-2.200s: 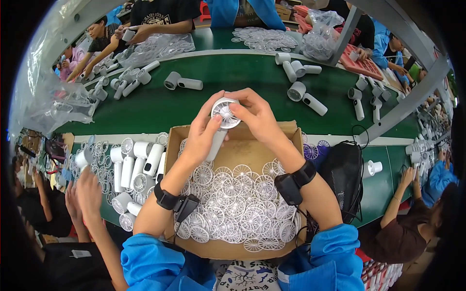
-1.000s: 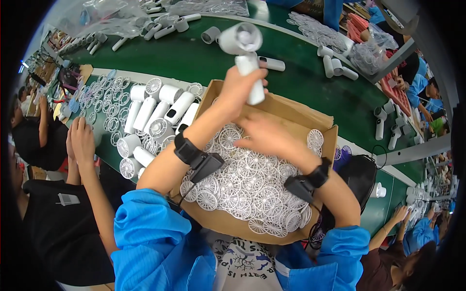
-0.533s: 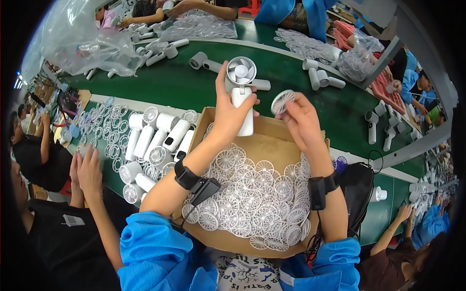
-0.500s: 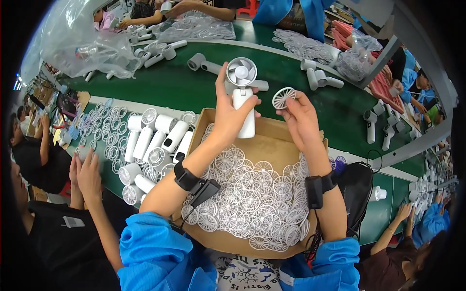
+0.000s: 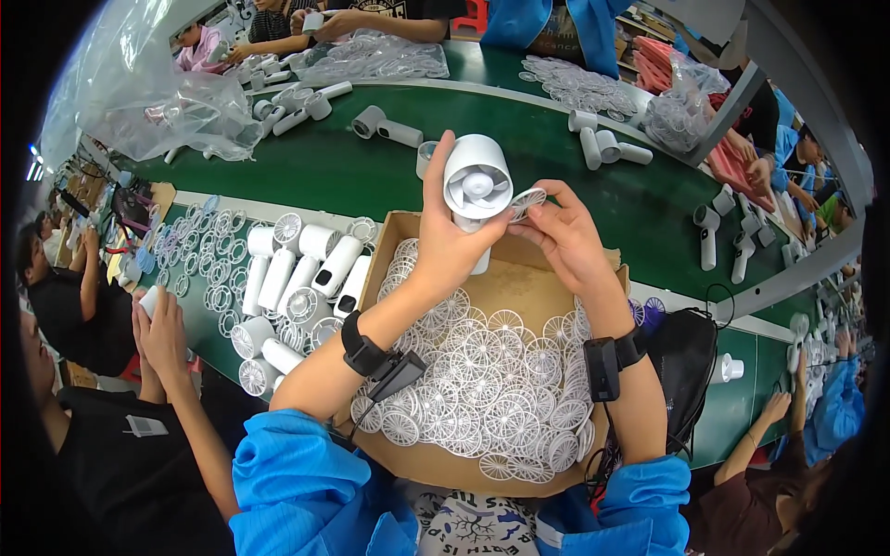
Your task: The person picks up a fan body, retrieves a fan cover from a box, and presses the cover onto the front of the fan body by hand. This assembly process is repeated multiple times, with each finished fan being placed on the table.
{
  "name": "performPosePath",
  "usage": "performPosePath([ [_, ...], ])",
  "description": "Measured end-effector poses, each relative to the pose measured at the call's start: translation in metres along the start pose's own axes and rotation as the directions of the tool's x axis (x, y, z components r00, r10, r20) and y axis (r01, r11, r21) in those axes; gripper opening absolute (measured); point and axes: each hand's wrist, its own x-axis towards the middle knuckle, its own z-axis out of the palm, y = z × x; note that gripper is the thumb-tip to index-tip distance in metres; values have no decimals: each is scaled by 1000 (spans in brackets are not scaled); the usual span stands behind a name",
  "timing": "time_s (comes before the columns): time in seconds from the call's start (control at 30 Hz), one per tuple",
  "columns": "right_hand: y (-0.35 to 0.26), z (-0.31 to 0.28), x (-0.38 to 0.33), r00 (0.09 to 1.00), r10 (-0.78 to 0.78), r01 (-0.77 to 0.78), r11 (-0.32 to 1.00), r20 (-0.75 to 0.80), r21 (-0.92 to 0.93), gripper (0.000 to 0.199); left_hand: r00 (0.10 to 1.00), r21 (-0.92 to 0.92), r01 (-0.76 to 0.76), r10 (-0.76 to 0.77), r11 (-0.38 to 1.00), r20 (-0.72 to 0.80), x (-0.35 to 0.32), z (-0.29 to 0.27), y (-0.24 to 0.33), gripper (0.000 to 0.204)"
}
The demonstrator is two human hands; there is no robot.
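Observation:
My left hand (image 5: 451, 236) is closed around a white handheld fan (image 5: 478, 176), its round head tilted so the blades inside show and no cover sits over them. Close beside the fan head, my right hand (image 5: 564, 236) pinches a white spoked fan grille (image 5: 528, 204) by its rim, seen nearly edge-on. Both hands are above the far part of a cardboard box (image 5: 519, 285). Inside the box lies a heap of loose white grilles (image 5: 482, 380).
Several assembled white fans (image 5: 278, 278) lie left of the box, beside scattered white rings (image 5: 218, 250). A green conveyor belt (image 5: 306, 185) crosses ahead with fan bodies on it. A metal post (image 5: 797, 264) stands at right. Co-workers' hands (image 5: 165, 338) work at left.
The fan in my left hand has tipped, its head turning from facing me to an open barrel view. My right hand has brought the grille left, close to the fan head.

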Motion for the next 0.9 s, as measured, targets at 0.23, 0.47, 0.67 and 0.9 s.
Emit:
performPosePath([
  [0.23,-16,6,-3,982,164,-160,986,99,-47,35,998,-31,49,-50,998,-44,6,-4,10,88],
  [0.47,-6,-5,-3,974,117,-159,964,193,214,43,980,-106,193,-196,975,-19,9,-1,14,84],
  [0.67,1,17,2,904,-426,339,758,-29,-557,44,917,53,395,-397,917,39,0,1,0,80],
  [0.9,10,33,-5,746,-648,342,172,155,-924,35,963,161,216,-238,963,129,-8,7,-10,78],
])
